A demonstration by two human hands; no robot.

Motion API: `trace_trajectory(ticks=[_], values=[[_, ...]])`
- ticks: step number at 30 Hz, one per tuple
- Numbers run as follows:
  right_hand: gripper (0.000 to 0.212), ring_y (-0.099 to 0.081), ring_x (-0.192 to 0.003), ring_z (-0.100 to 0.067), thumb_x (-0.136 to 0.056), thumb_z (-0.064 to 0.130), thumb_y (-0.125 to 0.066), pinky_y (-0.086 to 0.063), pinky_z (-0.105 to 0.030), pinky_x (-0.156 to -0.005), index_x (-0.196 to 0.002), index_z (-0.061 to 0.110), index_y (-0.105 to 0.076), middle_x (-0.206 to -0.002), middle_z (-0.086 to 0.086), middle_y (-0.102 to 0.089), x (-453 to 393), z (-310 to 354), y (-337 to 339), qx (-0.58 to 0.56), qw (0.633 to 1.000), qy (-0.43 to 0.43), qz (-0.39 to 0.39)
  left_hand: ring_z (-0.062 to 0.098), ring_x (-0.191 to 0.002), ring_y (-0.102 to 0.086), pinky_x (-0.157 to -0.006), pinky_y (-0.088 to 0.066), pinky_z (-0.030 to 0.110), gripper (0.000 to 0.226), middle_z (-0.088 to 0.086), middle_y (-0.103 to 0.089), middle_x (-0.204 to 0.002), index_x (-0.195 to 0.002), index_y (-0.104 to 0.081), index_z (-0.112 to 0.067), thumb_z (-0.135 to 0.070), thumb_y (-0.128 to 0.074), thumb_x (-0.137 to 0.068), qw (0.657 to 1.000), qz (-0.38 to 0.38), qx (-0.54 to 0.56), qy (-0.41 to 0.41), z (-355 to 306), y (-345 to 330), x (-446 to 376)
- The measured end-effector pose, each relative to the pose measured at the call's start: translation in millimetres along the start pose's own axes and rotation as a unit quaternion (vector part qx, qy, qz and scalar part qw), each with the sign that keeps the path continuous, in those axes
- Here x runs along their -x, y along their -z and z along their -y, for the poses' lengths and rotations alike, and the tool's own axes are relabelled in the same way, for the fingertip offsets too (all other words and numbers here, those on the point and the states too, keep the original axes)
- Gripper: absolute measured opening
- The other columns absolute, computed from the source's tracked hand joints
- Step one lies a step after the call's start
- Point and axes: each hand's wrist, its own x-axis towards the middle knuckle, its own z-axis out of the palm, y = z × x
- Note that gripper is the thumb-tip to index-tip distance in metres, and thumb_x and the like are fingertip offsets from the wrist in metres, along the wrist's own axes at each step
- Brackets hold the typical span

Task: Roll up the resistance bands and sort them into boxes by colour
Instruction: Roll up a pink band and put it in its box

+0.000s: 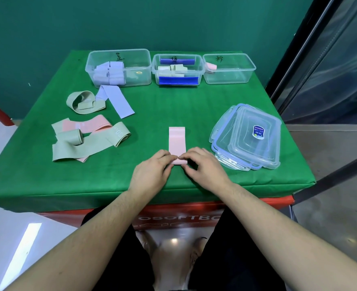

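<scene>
Both hands, left hand (152, 169) and right hand (204, 166), pinch the rolled near end of a pink band (177, 141) lying flat on the green surface (173, 106), left of stacked lids (251, 137).

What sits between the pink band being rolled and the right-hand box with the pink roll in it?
Nothing: in the head view, only bare green tablecloth lies between the pink band and the right-hand box. The stack of lids sits off to the right.

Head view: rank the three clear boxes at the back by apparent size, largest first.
1. Left box, holding lavender rolls.
2/3. Middle box with green rolls and right box with one pink roll look alike; wide-angle distortion makes ranking them unsure.
</scene>
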Motion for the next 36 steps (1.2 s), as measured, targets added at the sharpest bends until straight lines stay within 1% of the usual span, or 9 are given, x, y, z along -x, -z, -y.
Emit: trace_trajectory(ticks=[4,7,10,15,19,23,28,32,36], values=[[0.020,-0.054,-0.091,-0.013,-0.088,0.028,-0.069,-0.046,-0.036,-0.084,-0.108,0.027,-0.070,-0.103,0.013,-0.064,18,2,-1,0.010,1.000,0.016,-0.020,0.010,-0.082,-0.066,-0.054,-0.049,0.026,0.017,-0.017,-0.065,-0.106,-0.109,-0.067,-0.030,-0.032,-0.064,-0.093,0.998,-0.050,0.003,-0.047,4,0,18],[0.021,-0.054,-0.092,-0.013,-0.087,0.028,-0.070,-0.045,-0.035,-0.084,-0.109,0.028,-0.069,-0.103,0.014,-0.063,36,5,-5,0.005,0.999,0.025,-0.027,0.007,-0.084,-0.066,-0.056,-0.050,0.025,0.012,-0.018,-0.066,-0.105,-0.103,-0.066,-0.029,-0.033,-0.065,-0.092,0.996,-0.064,0.014,-0.054,3,-1,37],[0.023,-0.055,-0.093,-0.014,-0.086,0.026,-0.069,-0.045,-0.036,-0.083,-0.109,0.028,-0.069,-0.103,0.014,-0.062,49,10,-6,0.004,0.999,0.035,-0.034,0.004,-0.085,-0.065,-0.056,-0.050,0.024,0.011,-0.018,-0.066,-0.106,-0.102,-0.067,-0.029,-0.033,-0.063,-0.093,0.995,-0.080,0.022,-0.058,1,-2,51],[0.022,-0.054,-0.090,-0.014,-0.086,0.027,-0.069,-0.046,-0.037,-0.081,-0.108,0.028,-0.069,-0.103,0.014,-0.061,55,13,-6,0.010,0.998,0.040,-0.038,0.006,-0.085,-0.066,-0.056,-0.053,0.027,0.018,-0.018,-0.066,-0.107,-0.104,-0.067,-0.028,-0.037,-0.054,-0.095,0.995,-0.076,0.031,-0.063,1,-4,58],[0.023,-0.053,-0.091,-0.015,-0.086,0.030,-0.066,-0.047,-0.039,-0.082,-0.109,0.028,-0.070,-0.104,0.014,-0.060,55,12,-7,0.007,0.999,0.029,-0.031,0.005,-0.086,-0.066,-0.057,-0.053,0.025,0.022,-0.018,-0.066,-0.107,-0.104,-0.068,-0.029,-0.040,-0.052,-0.094,0.996,-0.069,0.038,-0.052,0,-4,58],[0.026,-0.054,-0.093,-0.017,-0.086,0.030,-0.066,-0.046,-0.037,-0.084,-0.112,0.026,-0.069,-0.106,0.013,-0.058,53,12,-6,0.006,0.999,0.033,-0.036,0.005,-0.081,-0.064,-0.056,-0.048,0.022,0.018,-0.021,-0.064,-0.111,-0.109,-0.068,-0.032,-0.034,-0.064,-0.092,0.998,-0.050,0.031,-0.017,-1,-2,57],[0.020,-0.054,-0.091,-0.016,-0.087,0.031,-0.064,-0.047,-0.040,-0.082,-0.106,0.027,-0.069,-0.104,0.013,-0.060,48,13,-6,0.008,0.999,0.026,-0.026,0.008,-0.080,-0.058,-0.060,-0.047,0.024,0.025,-0.023,-0.056,-0.118,-0.119,-0.066,-0.035,-0.038,-0.060,-0.095,0.999,-0.032,0.042,0.014,-5,-2,54],[0.020,-0.055,-0.091,-0.015,-0.088,0.031,-0.063,-0.047,-0.040,-0.083,-0.106,0.027,-0.068,-0.102,0.013,-0.060,46,14,-4,-0.010,1.000,0.021,-0.014,0.008,-0.071,-0.056,-0.055,-0.043,0.022,0.020,-0.021,-0.056,-0.115,-0.113,-0.067,-0.032,-0.035,-0.063,-0.094,0.998,-0.037,0.045,0.002,-4,0,54],[0.022,-0.054,-0.093,-0.014,-0.088,0.034,-0.061,-0.047,-0.039,-0.085,-0.107,0.027,-0.068,-0.103,0.014,-0.059,44,15,-3,-0.017,1.000,0.016,-0.013,0.008,-0.073,-0.061,-0.055,-0.047,0.025,0.019,-0.021,-0.058,-0.114,-0.112,-0.067,-0.032,-0.031,-0.064,-0.093,0.999,-0.033,0.037,0.004,-3,1,53]])
